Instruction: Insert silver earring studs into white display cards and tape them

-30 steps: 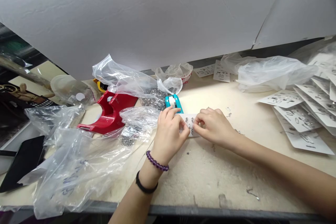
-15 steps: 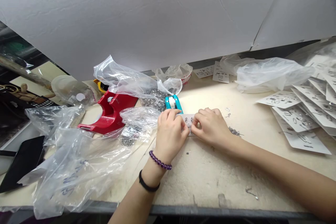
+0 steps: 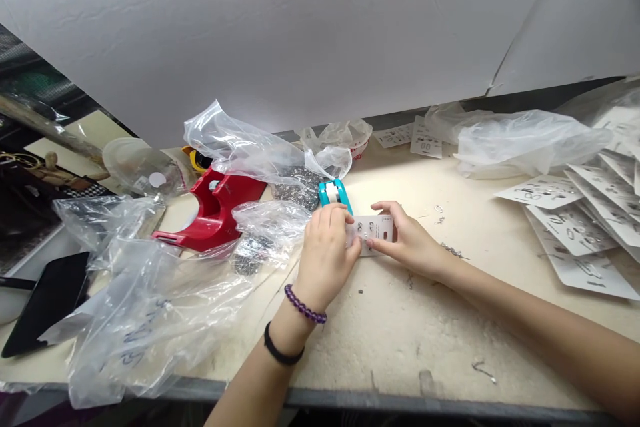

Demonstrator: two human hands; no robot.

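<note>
Between my two hands is a white earring card (image 3: 376, 227) carrying small metal earrings. My left hand (image 3: 327, 240) grips its left end, thumb in front and fingers behind. My right hand (image 3: 413, 240) has the right end between thumb and fingers. Just beyond my left hand stands a teal tape dispenser (image 3: 336, 193). A plastic bag of small metal pieces (image 3: 297, 190) lies behind it. To the right of my right hand are a small heap of metal pins (image 3: 453, 250) and a few loose metal bits (image 3: 439, 215).
A red tape dispenser (image 3: 220, 210) stands left among clear plastic bags (image 3: 150, 320). A black phone-like slab (image 3: 47, 303) lies at far left. Stacked earring cards (image 3: 575, 233) and a white plastic bag (image 3: 530, 140) fill the right. A thin chain piece (image 3: 484, 371) lies near the front edge.
My right hand has opened out from a pinch over the card's middle to a hold on its right end, leaving more of the card showing. My left hand stays on its end.
</note>
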